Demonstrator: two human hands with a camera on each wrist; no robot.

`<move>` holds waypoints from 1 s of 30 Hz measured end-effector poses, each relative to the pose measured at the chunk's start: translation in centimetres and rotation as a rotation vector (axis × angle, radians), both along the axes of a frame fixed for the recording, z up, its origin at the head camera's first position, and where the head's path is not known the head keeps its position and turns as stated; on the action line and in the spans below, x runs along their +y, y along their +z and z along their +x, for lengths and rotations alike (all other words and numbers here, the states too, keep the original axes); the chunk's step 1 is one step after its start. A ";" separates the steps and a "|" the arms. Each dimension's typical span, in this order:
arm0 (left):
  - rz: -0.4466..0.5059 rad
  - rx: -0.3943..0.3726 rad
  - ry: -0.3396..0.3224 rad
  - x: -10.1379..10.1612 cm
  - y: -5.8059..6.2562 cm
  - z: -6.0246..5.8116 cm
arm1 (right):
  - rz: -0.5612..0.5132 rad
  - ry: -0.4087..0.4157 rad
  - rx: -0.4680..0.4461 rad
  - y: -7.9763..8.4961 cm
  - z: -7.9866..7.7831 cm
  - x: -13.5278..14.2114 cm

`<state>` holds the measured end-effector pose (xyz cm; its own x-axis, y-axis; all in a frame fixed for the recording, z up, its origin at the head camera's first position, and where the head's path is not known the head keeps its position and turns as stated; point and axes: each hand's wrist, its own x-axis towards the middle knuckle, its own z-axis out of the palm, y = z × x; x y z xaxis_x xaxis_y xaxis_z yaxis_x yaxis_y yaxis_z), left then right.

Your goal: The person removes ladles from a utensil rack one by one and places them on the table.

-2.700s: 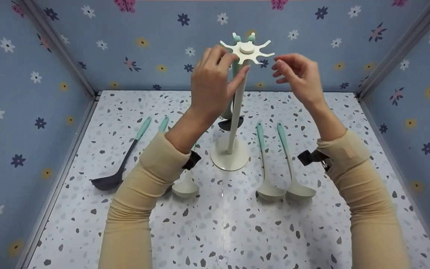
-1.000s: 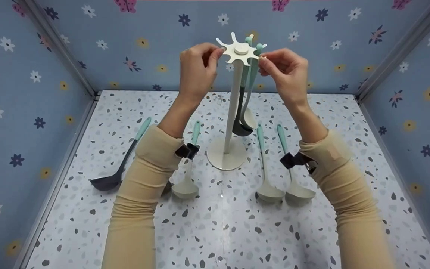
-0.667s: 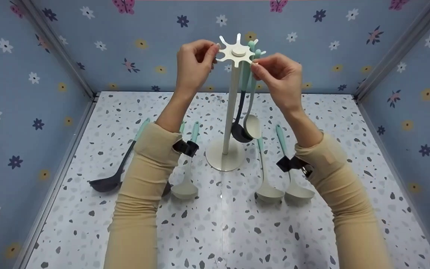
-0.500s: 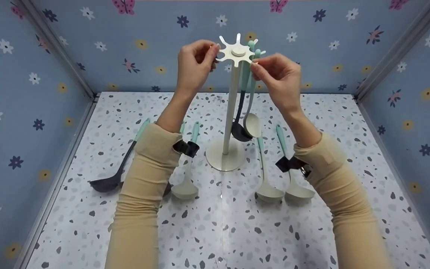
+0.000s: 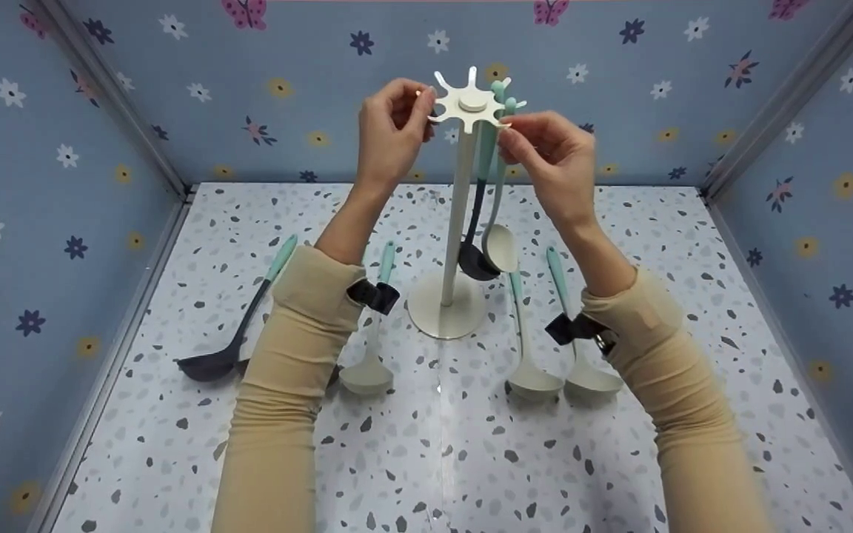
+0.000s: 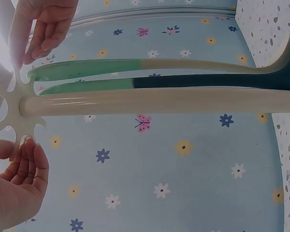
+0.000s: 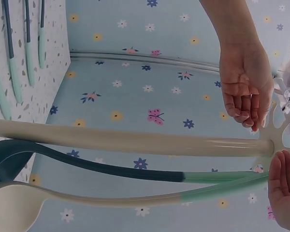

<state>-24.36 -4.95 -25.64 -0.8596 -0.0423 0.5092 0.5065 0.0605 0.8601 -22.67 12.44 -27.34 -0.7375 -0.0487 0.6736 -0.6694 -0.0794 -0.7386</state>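
Note:
A cream utensil stand has a hooked top point(image 5: 473, 102), a slim pole point(image 5: 458, 215) and a round base point(image 5: 445, 318). My left hand point(image 5: 393, 137) pinches a hook at the top's left side between thumb and fingers. On the right, my right hand point(image 5: 556, 166) pinches another hook near its tip. Two ladles with mint handles hang right of the pole, just behind my right fingers: a black ladle point(image 5: 477, 265) and a cream ladle point(image 5: 500, 248). In the right wrist view, both hanging ladles point(image 7: 111, 197) run alongside the pole.
On the speckled table point(image 5: 441, 459) lie a black ladle point(image 5: 212, 363) and a cream ladle point(image 5: 367, 376) at left, another dark one mostly hidden under my left forearm. Two more cream ladles, one point(image 5: 535, 381) and another point(image 5: 594, 379), lie at right. Flowered panels point(image 5: 323, 89) enclose three sides.
The hooked top has turned, bringing the hanging ladles from behind the pole to its right. My right hand, apart before, has taken a hook; my left shifted left. The last half second is nearly still.

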 end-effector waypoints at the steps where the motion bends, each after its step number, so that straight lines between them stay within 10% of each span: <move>1: -0.001 -0.002 0.002 0.0 0.0 0.0 | 0.004 -0.003 -0.002 -0.2 0.0 0.1; 11: 0.083 0.061 -0.037 0.2 -2.2 -2.7 | 0.060 -0.103 -0.069 -3.9 -1.2 1.6; 18: 0.149 0.038 -0.093 0.4 -0.6 -0.8 | 0.177 -0.176 -0.131 -7.1 -1.8 1.9; 30: 0.162 0.055 -0.106 0.2 -2.5 -3.0 | 0.417 -0.111 -0.262 -11.3 -2.7 2.5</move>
